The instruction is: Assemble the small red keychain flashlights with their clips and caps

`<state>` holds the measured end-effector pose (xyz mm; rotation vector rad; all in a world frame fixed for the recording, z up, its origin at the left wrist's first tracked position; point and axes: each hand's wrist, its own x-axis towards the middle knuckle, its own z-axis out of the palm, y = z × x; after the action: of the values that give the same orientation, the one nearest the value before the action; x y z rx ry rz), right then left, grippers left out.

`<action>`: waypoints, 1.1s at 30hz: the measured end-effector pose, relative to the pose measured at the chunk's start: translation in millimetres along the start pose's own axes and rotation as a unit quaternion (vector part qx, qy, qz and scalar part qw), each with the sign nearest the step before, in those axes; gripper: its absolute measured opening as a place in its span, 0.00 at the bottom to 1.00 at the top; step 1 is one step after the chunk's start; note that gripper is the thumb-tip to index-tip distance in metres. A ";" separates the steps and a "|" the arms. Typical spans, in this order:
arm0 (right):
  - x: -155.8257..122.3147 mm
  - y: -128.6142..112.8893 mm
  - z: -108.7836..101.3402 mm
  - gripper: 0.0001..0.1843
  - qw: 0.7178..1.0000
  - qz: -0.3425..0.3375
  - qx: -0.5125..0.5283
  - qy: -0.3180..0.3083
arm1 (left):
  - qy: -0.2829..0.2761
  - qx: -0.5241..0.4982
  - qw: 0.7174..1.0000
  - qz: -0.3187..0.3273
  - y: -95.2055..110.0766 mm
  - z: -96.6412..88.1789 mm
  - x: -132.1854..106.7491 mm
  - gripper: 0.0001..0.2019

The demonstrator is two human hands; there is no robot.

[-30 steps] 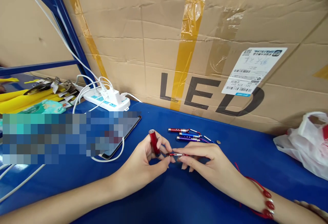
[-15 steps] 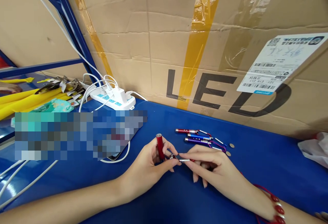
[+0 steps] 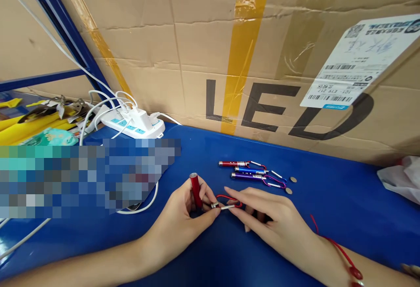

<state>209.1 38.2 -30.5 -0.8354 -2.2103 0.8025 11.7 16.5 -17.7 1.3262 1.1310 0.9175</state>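
My left hand (image 3: 179, 215) is closed around a red flashlight tube (image 3: 196, 193), which stands nearly upright with its open end on top. Between its thumb and forefinger sits a small silver end cap (image 3: 215, 205). A red carabiner (image 3: 226, 197) with a silver gate joins onto that cap. My right hand (image 3: 272, 212) grips the carabiner's far end, the forefinger stretched above it. Beyond the hands lie three penlights with carabiners: a red one (image 3: 231, 163), a blue one (image 3: 251, 170) and a purple one (image 3: 246, 176). Two button cells (image 3: 288, 190) rest to their right.
A white power strip (image 3: 141, 129) with plugs and cables stands at the back left. In front of it a blurred-out patch (image 3: 82, 177) hides some things. A large cardboard box (image 3: 183, 59) walls off the back. A whitish plastic bag (image 3: 402, 180) lies far right.
My hands have turned the carabiner so that its red loop shows more fully. The right forefinger has lifted off a little. The whole view has shifted slightly.
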 end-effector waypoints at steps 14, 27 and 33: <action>3.9 -4.6 -5.8 0.09 0.993 0.006 -0.023 -0.113 | -0.042 0.050 0.996 0.062 0.8 1.9 -8.6 0.15; 2.2 -4.1 -3.8 0.10 0.997 -0.028 -0.013 -0.075 | -0.021 0.113 0.985 0.127 -4.3 4.5 -10.8 0.15; 4.5 -5.3 -3.9 0.10 0.999 -0.034 -0.011 -0.022 | 0.042 0.090 0.986 0.131 -3.4 6.7 -7.8 0.15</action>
<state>207.5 39.5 -22.7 -0.7558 -2.2774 0.7715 15.9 7.0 -20.9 1.6235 1.1425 1.0902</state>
